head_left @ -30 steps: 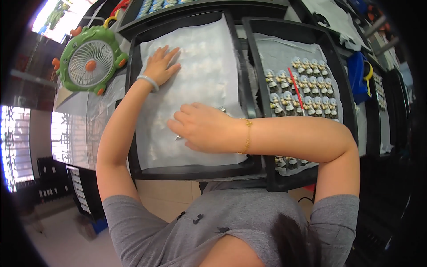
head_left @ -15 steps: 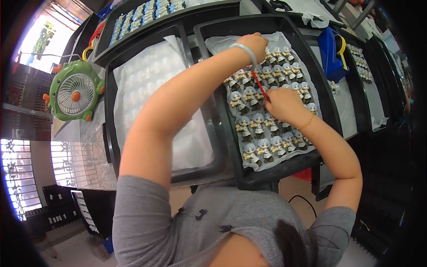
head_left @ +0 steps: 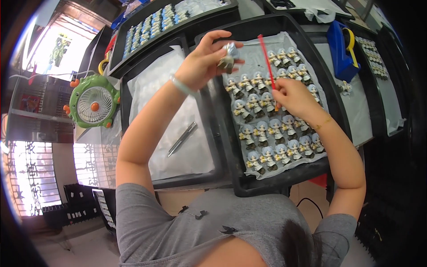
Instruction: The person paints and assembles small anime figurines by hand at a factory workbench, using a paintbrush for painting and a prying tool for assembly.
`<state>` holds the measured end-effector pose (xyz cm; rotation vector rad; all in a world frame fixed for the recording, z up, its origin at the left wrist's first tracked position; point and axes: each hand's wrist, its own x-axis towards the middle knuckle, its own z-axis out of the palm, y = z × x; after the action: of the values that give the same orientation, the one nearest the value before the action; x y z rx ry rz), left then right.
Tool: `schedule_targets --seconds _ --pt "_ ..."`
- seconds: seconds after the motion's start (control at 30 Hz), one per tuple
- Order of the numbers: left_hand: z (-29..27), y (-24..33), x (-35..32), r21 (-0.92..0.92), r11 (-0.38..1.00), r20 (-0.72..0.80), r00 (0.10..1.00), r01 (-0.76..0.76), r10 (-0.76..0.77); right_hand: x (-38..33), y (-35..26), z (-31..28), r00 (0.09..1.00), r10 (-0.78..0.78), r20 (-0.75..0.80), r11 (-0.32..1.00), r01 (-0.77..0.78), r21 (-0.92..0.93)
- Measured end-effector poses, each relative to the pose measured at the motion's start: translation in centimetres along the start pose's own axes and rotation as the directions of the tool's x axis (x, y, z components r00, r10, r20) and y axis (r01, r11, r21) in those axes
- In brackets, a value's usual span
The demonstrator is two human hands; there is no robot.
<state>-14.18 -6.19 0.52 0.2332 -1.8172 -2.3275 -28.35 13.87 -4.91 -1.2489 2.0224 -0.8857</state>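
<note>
While a paper-lined black tray (head_left: 275, 184) stands on the right beside another black tray (head_left: 195, 179) covered by a white sheet (head_left: 178, 158), the right hand (head_left: 293, 95) is over the rows of figurines (head_left: 275, 129) in the former, its fingers clamped on a slim red stick (head_left: 267, 58). A silver pen (head_left: 182, 139) lies slantwise on the white sheet, and a single grey-haired figurine (head_left: 229, 57) is held up, pinched between the thumb and fingers of the left hand (head_left: 200, 66).

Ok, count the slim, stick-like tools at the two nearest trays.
2: a red stick, held in the right hand over the right tray, and a silver tool lying on white paper in the left tray. Others may be hidden.
</note>
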Motion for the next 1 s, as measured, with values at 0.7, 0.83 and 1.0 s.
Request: schedule_targets --seconds 0.7,0.83,1.0 --pt "2.5 -0.8 -14.5 -0.230 0.965 0.125 0.980 -0.124 0.156 -2.9 -8.4 2.1 0.962 -0.258 -0.089 0.749 0.257 0.610" --pt "2.3 -1.0 -14.5 -0.119 0.980 0.155 0.972 -0.159 0.177 -3.1 -8.5 2.2 0.962 -0.258 -0.093 0.751 0.261 0.607" --pt "2.3 -1.2 -14.5 -0.008 0.980 0.150 0.968 -0.200 0.199 -3.0 -8.6 2.2 0.959 -0.271 -0.083 0.762 0.266 0.591"
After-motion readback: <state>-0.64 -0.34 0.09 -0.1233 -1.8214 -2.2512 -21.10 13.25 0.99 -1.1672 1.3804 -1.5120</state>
